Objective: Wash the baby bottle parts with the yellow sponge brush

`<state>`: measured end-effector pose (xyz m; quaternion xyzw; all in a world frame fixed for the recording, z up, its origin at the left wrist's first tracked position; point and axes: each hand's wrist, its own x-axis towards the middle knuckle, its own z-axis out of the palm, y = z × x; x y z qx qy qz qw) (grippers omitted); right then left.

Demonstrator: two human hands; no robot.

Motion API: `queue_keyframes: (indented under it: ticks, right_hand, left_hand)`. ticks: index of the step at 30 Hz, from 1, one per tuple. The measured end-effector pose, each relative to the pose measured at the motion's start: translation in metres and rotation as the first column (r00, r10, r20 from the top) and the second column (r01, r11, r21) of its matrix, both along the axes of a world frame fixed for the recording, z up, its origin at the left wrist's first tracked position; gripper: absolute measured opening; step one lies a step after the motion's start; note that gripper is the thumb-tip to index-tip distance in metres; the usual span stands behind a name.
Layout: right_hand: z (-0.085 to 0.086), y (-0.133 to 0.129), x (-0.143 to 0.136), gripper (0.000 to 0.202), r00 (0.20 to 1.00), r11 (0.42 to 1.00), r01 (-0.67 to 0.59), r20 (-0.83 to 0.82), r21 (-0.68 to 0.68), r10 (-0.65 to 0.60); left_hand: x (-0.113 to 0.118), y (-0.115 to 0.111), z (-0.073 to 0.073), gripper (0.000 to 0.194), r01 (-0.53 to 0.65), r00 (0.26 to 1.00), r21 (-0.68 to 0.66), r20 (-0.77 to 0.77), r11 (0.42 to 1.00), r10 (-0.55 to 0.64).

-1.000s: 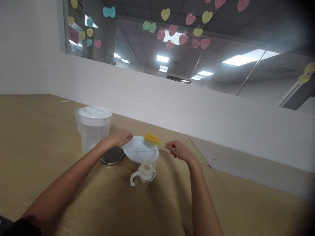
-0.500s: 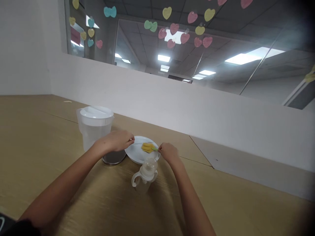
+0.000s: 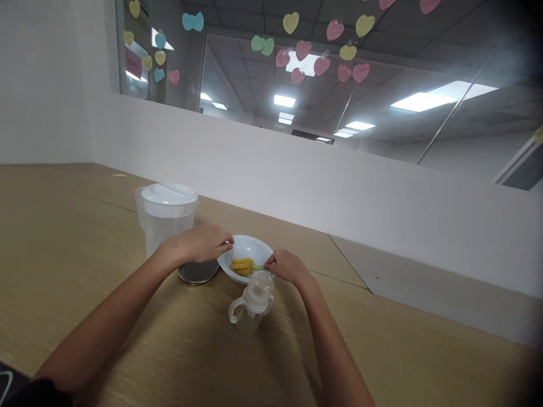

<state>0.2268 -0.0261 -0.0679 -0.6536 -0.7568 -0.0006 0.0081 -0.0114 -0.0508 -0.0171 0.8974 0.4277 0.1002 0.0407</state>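
Over the left rim of a white plate, my left hand pinches one end of a thin string or wire that hangs toward a yellow sponge-like piece. My right hand is closed on a thin green stem joined to the right side of the yellow piece. That piece is low over the plate; whether it touches the plate I cannot tell. A clear baby bottle with white handles stands upright just in front of the plate.
A lidded translucent pitcher stands behind my left wrist. Beside the plate lies a round dark metal disc. A white wall with a window bounds the wooden table at the back.
The yellow piece has moved left and slightly down, and my right hand has shifted left with the stem. The string now runs steeply down instead of across the plate.
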Motion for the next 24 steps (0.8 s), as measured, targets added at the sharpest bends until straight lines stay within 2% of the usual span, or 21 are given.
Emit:
queue_keyframes:
  ticks: [4,6,9,11,14,16,20,24]
  right_hand:
    - [0.01,-0.006,0.001,0.018,1.0,0.999,0.012,-0.018,-0.038,-0.013]
    - [0.014,-0.009,0.001,0.018,0.999,0.998,0.024,-0.022,-0.05,-0.025]
    - [0.016,-0.011,0.001,0.017,0.999,0.998,0.035,-0.023,-0.051,-0.036]
    - [0.015,-0.011,0.001,0.017,0.999,0.998,0.035,-0.021,-0.051,-0.036]
    - [0.014,-0.01,0.003,0.018,0.999,0.998,0.032,-0.018,-0.056,-0.033]
    - [0.014,-0.009,0.005,0.018,0.999,0.998,0.031,-0.016,-0.063,-0.032]
    - [0.014,-0.006,0.01,0.02,0.999,0.998,0.044,-0.016,-0.045,-0.045]
    - [0.007,0.001,0.01,0.03,0.992,0.988,0.123,0.011,0.092,-0.125]
  left_hand:
    - [0.0,0.003,-0.007,0.036,0.121,0.991,0.015,0.06,0.993,-0.122]
    - [0.003,0.007,-0.013,0.035,0.134,0.988,0.031,0.07,0.991,-0.135]
    - [0.015,0.023,-0.031,0.033,0.031,0.999,0.072,0.035,0.997,-0.033]
    - [0.026,0.038,-0.047,0.037,-0.051,0.996,0.071,-0.063,0.996,0.056]
    - [0.037,0.057,-0.066,0.039,-0.106,0.98,0.064,-0.162,0.992,0.115]
    - [0.038,0.066,-0.074,0.035,-0.13,0.975,0.06,-0.176,0.99,0.139]
    - [0.03,0.074,-0.078,0.027,-0.133,0.973,0.027,-0.187,0.991,0.136]
    - [0.023,0.078,-0.075,0.026,-0.079,0.982,0.029,-0.171,0.996,0.082]
